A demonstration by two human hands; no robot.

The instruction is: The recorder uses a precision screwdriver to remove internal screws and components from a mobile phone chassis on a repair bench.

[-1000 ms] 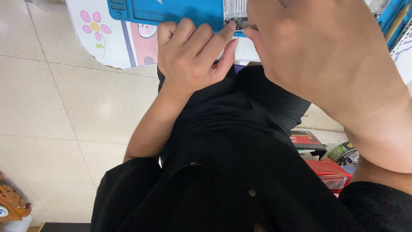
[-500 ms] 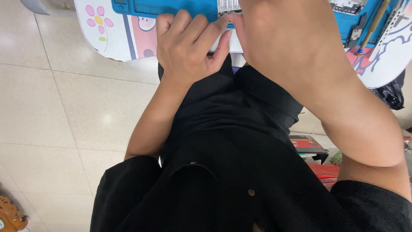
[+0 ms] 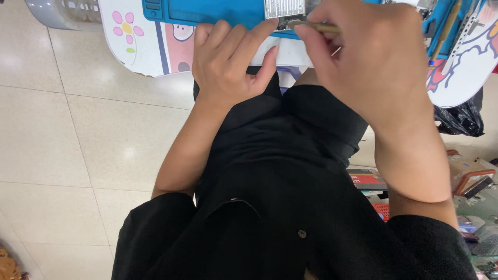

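My left hand (image 3: 231,65) rests its fingertips on the near edge of a blue work mat (image 3: 207,11) that lies on a white table with cartoon flower prints (image 3: 140,44). The fingers press beside a small silvery board-like part (image 3: 284,8) at the mat's edge. My right hand (image 3: 373,57) is closed around a thin brass-coloured tool (image 3: 314,26), whose tip points left toward that part. Black clothing on my lap fills the lower middle of the view.
Pale floor tiles (image 3: 62,140) spread out on the left. A grey plastic bin (image 3: 62,13) stands at the top left. More tools lie on a blue mat at the top right (image 3: 446,26). Red boxes and clutter (image 3: 469,179) sit low on the right beside a black bag (image 3: 461,116).
The view has tilted down slightly, so the table edge sits lower in the picture. My right hand has drawn back, and the thin tool now shows. The left hand stays on the mat's edge.
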